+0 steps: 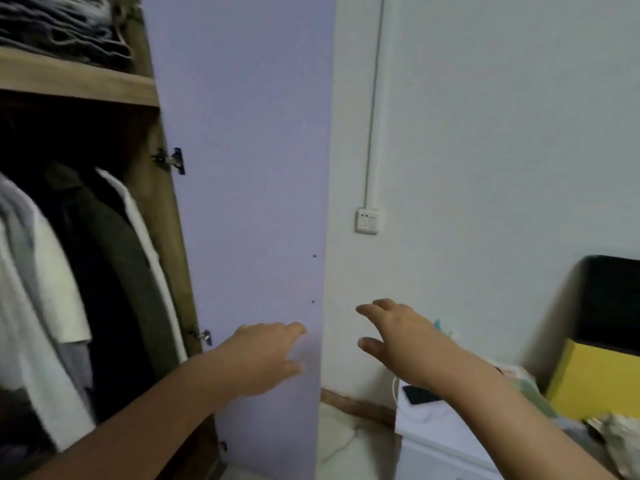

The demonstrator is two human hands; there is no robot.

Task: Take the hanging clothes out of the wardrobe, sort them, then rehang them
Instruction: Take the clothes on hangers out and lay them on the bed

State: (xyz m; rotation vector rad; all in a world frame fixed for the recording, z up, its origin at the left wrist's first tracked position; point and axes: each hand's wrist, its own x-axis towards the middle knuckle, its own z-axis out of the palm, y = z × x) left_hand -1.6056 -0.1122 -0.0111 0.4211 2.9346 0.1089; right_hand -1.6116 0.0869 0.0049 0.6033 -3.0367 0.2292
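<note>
The wardrobe stands open at the left, its pale lilac door [249, 188] swung out in the middle of the view. Inside hang several clothes: a white garment [41, 271], a dark olive one [128, 271] and another white one [152, 258] nearest the door side. My left hand [266, 358] reaches forward with relaxed fingers against the inner face of the door near its free edge, holding nothing. My right hand [401, 337] is stretched out past the door edge in front of the wall, fingers spread and empty.
A wooden shelf [76, 77] above the rail carries folded dark clothes [62, 26]. A wall socket [367, 220] sits on the white wall. Low at the right are a white cabinet [440, 431] with a black phone [419, 394], and a yellow and black box [602, 368].
</note>
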